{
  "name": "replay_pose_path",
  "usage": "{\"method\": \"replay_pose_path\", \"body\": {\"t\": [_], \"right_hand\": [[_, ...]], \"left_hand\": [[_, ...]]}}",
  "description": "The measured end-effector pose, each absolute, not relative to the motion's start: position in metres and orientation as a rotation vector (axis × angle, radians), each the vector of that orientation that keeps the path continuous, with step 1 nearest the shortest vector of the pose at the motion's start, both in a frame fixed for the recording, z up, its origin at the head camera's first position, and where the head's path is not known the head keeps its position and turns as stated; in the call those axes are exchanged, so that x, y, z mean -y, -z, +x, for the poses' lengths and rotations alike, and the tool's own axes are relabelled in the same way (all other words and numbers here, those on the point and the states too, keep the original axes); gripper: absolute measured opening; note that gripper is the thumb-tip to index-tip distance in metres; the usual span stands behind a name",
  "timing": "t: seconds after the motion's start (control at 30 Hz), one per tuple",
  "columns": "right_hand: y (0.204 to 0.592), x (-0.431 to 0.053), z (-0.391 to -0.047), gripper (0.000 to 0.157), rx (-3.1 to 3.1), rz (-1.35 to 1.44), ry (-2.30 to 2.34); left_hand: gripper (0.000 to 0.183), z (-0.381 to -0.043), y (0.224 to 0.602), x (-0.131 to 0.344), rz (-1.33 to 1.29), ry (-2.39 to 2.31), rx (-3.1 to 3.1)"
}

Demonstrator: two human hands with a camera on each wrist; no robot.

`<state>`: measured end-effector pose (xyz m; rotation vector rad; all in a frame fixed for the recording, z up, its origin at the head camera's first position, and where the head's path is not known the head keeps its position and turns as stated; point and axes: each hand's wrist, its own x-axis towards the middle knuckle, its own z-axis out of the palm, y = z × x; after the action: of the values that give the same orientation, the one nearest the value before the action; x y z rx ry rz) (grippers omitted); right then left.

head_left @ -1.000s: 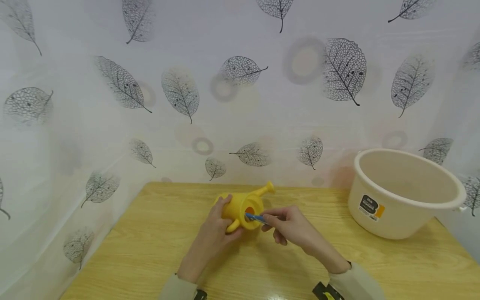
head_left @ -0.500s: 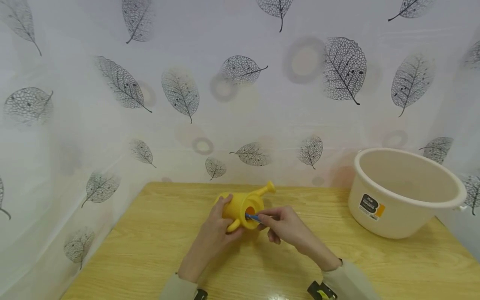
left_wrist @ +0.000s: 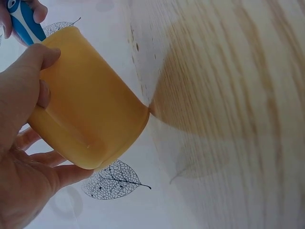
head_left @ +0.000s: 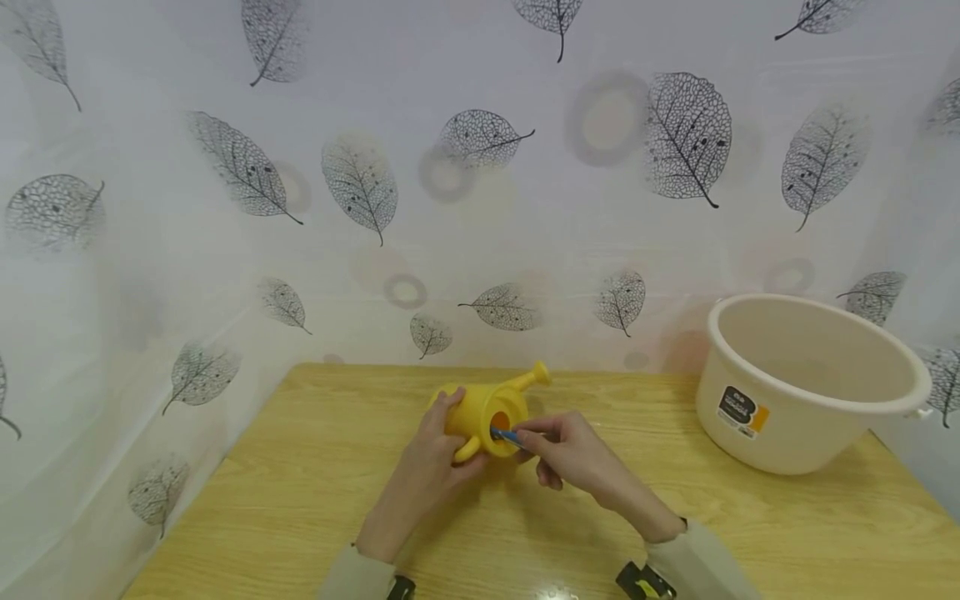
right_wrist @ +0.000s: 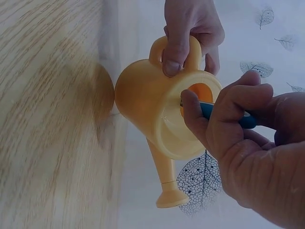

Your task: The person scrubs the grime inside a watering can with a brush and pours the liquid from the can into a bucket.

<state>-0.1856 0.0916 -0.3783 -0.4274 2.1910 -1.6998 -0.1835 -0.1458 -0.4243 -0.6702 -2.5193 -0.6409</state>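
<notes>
A yellow watering can (head_left: 468, 410) lies tilted close over the table, its round opening turned toward my right hand and its spout pointing to the back right. My left hand (head_left: 431, 454) grips it at the handle side, with the thumb by the loop handle in the right wrist view. My right hand (head_left: 577, 454) pinches a slim blue-and-white handle (left_wrist: 26, 21), like that of a toothbrush. Its far end goes into the can's opening and is hidden inside. In the left wrist view the can's bottom edge (left_wrist: 148, 110) is right at the table surface.
A large cream bucket (head_left: 795, 433) with a black-and-orange label stands at the right of the wooden table (head_left: 300, 467). Behind the table hangs a pale curtain (head_left: 465, 233) with leaf prints.
My right hand has shifted slightly left, and the blue handle sits deeper in the watering can's opening. My left hand and the can stay in place.
</notes>
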Motion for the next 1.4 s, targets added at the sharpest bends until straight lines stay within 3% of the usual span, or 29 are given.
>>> {"method": "replay_pose_path", "body": {"t": [0.53, 1.03, 1.2, 1.4], "right_hand": [[0.370, -0.104, -0.181, 0.038, -2.184, -0.447, 1.686], [0.377, -0.090, -0.183, 0.030, -2.312, -0.513, 1.637], [0.379, -0.081, -0.181, 0.025, -2.519, -0.652, 1.482], [0.382, -0.072, -0.175, 0.022, -2.908, -1.024, 1.139]], "left_hand": [[0.029, -0.181, 0.423, 0.145, -0.630, 0.638, 2.555], [0.029, -0.183, 0.426, 0.147, -0.655, 0.628, 2.533], [0.029, -0.184, 0.426, 0.147, -0.675, 0.608, 2.517], [0.029, -0.183, 0.424, 0.147, -0.676, 0.615, 2.501]]}}
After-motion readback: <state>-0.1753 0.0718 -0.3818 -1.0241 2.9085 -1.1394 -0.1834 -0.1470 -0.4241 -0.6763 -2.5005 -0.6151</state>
